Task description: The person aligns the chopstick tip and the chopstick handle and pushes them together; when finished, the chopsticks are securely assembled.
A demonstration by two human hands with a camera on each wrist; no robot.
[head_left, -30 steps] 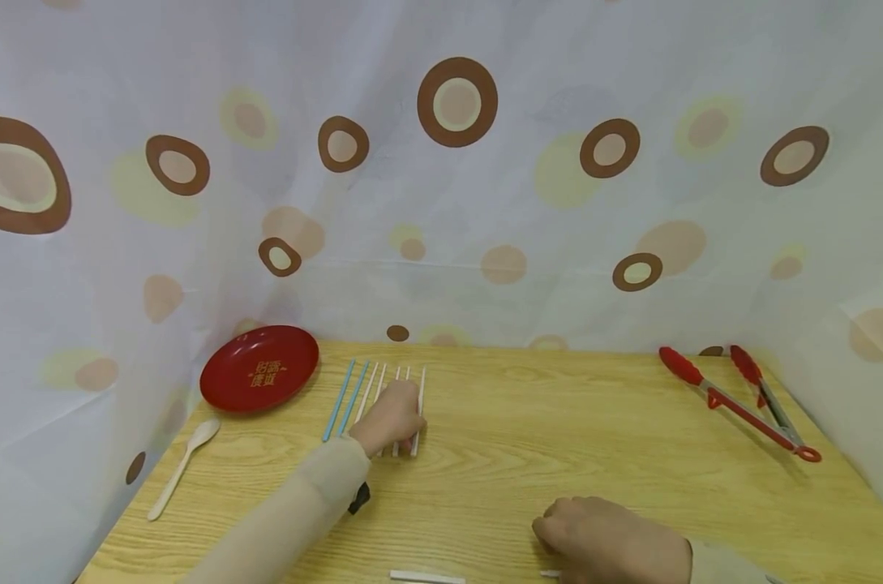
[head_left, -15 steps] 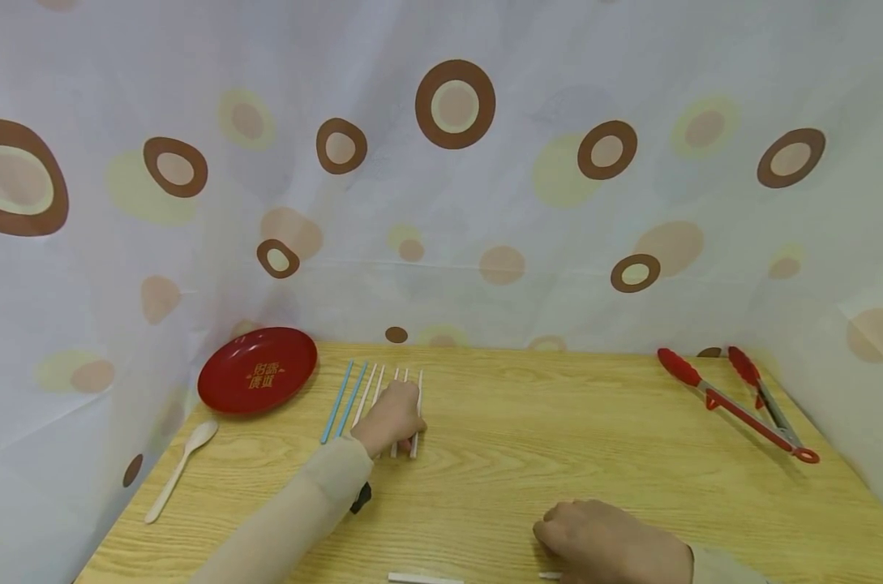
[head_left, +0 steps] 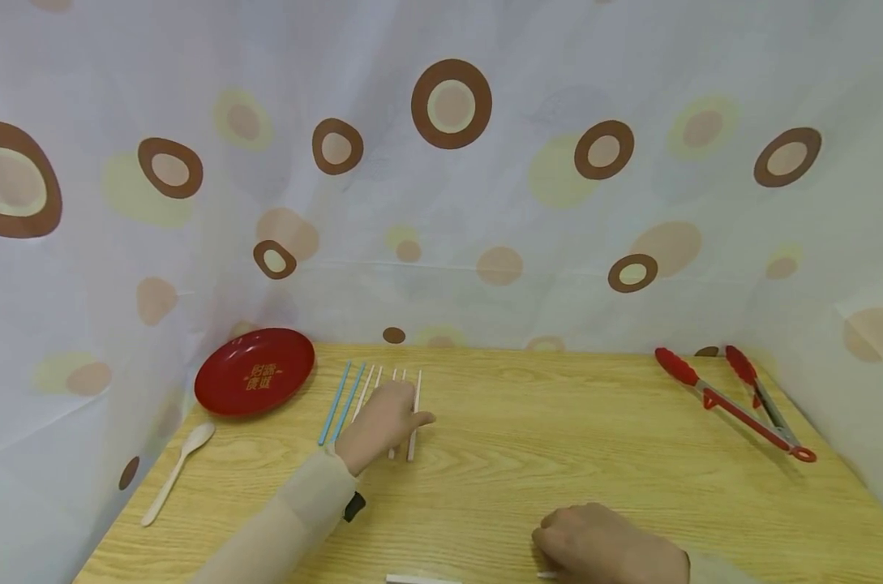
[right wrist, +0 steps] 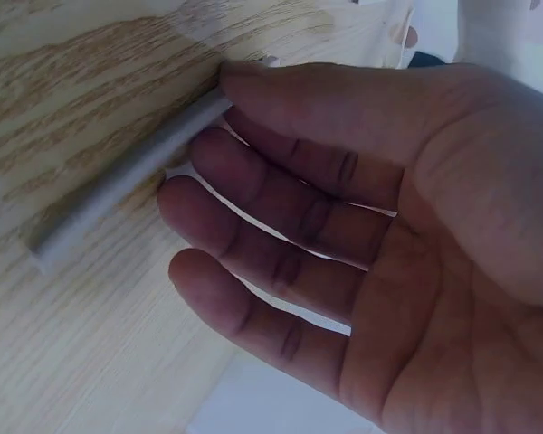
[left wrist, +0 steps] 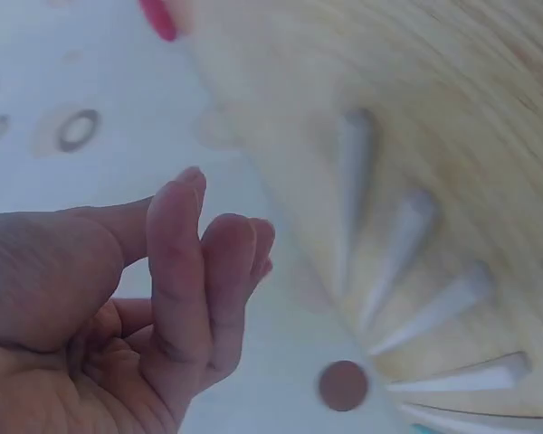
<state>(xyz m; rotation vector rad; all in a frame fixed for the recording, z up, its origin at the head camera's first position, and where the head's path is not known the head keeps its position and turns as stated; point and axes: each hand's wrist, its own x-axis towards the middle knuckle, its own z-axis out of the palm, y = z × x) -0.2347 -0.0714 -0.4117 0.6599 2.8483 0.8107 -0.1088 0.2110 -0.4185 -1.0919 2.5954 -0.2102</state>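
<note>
My left hand (head_left: 379, 426) is over a row of white chopsticks (head_left: 412, 444) on the table's left-centre. In the left wrist view, its fingers (left wrist: 181, 298) are loosely bent with nothing between them, apart from the chopsticks' thick ends (left wrist: 355, 163). Two blue chopsticks (head_left: 334, 405) lie left of the white ones. Near the front, my right hand (head_left: 605, 543) rests low by the tabletop. The right wrist view shows its thumb and index finger pinching a white chopstick (right wrist: 127, 176), the other fingers gently bent. Another white stick (head_left: 422, 579) is cut off by the head view's bottom edge.
A red plate (head_left: 255, 397) sits at the back left, with a pale spoon (head_left: 174, 474) in front of it. Red-tipped tongs (head_left: 740, 414) lie spread at the right. A patterned curtain (head_left: 441, 203) closes off the back and both sides of the wooden table (head_left: 529, 438).
My left hand has let go of the rightmost white chopstick; its thumb now sticks out to the right, and the hand has shifted slightly left. The right hand is nearly unchanged.
</note>
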